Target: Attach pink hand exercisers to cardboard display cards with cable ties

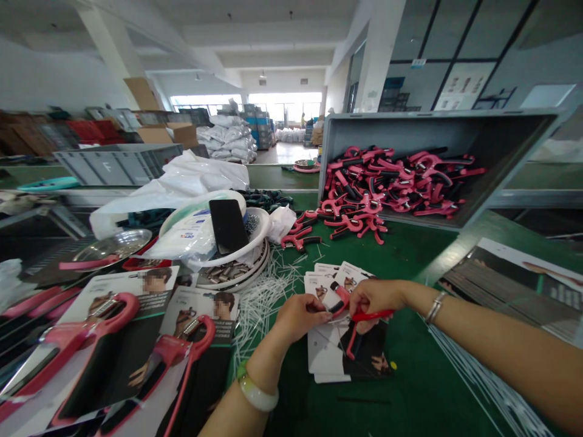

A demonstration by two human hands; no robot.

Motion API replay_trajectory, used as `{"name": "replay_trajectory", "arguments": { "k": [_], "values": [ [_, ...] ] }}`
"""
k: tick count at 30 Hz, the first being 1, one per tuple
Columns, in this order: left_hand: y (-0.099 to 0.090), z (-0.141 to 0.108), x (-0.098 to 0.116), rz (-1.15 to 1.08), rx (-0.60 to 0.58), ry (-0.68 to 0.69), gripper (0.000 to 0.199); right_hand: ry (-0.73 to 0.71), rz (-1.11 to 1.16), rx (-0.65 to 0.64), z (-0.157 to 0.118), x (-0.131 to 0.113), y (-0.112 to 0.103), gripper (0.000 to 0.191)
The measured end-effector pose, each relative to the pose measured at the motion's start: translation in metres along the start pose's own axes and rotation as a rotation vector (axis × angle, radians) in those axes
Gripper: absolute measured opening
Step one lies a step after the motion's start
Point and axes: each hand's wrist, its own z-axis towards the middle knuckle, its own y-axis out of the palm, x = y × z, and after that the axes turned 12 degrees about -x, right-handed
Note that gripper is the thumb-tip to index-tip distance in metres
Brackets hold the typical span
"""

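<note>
Gripping a pink grip trainer (359,315) with a black handle, the right hand (376,297) is clenched around the trainer's pink arm above a printed card (323,358) on a green bench (423,388). The trainer lies over the card, its curved pink frame reaching down across a dark photo panel. The left hand (303,318) is closed just beside the black handle, its fingertips (321,312) pinching at the trainer; anything thin held there is too small to tell.

Behind the hands lies a fanned stack of cards (330,282). White plastic ties (262,303) are strewn across the bench to the left. Two carded trainers (102,334) lie on more packaging at the lower left, their pink frames fixed against printed sheets. Loose trainers (300,233) spill onto the bench from a tilted gray bin (432,130) heaped with more of them. A black phone (228,226) rests on a white bowl (237,243) beyond the cards, beside crumpled white plastic. A pale bangle (257,393) circles the left wrist and a metal bracelet (435,306) the right.
</note>
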Motion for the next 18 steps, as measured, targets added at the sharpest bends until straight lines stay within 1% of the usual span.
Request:
{"name": "replay_trajectory", "arguments": {
  "k": [4, 8, 11, 12, 13, 14, 15, 16, 17, 18],
  "values": [
    [0.001, 0.001, -0.001, 0.017, 0.009, 0.003, 0.031, -0.071, -0.013, 0.006, 0.002, 0.004, 0.001, 0.044],
    [-0.001, -0.003, 0.005, 0.083, 0.013, 0.012, 0.031, -0.165, -0.039, 0.005, 0.002, -0.001, 0.003, 0.042],
    [-0.002, -0.008, 0.008, 0.148, 0.028, 0.030, 0.031, -0.151, -0.016, -0.045, -0.012, -0.002, 0.002, 0.045],
    [0.000, -0.010, 0.008, 0.177, 0.043, 0.046, 0.032, -0.135, 0.013, -0.036, -0.020, 0.001, 0.001, 0.046],
    [0.002, -0.012, 0.008, 0.212, 0.064, 0.063, 0.033, -0.123, 0.050, 0.007, -0.028, 0.007, 0.000, 0.047],
    [0.005, -0.013, 0.009, 0.248, 0.089, 0.082, 0.034, -0.115, 0.087, 0.087, -0.037, 0.016, 0.000, 0.047],
    [0.007, -0.014, 0.010, 0.279, 0.118, 0.102, 0.034, -0.118, 0.112, 0.197, -0.046, 0.028, -0.001, 0.046],
    [0.008, -0.016, 0.011, 0.299, 0.150, 0.120, 0.031, -0.119, 0.134, 0.362, -0.053, 0.043, -0.001, 0.046],
    [0.008, -0.018, 0.013, 0.304, 0.186, 0.137, 0.027, -0.091, 0.133, 0.544, -0.057, 0.060, -0.001, 0.047],
    [0.006, -0.021, 0.015, 0.295, 0.228, 0.156, 0.023, -0.025, 0.072, 0.745, -0.060, 0.079, -0.001, 0.047]
  ]
}}
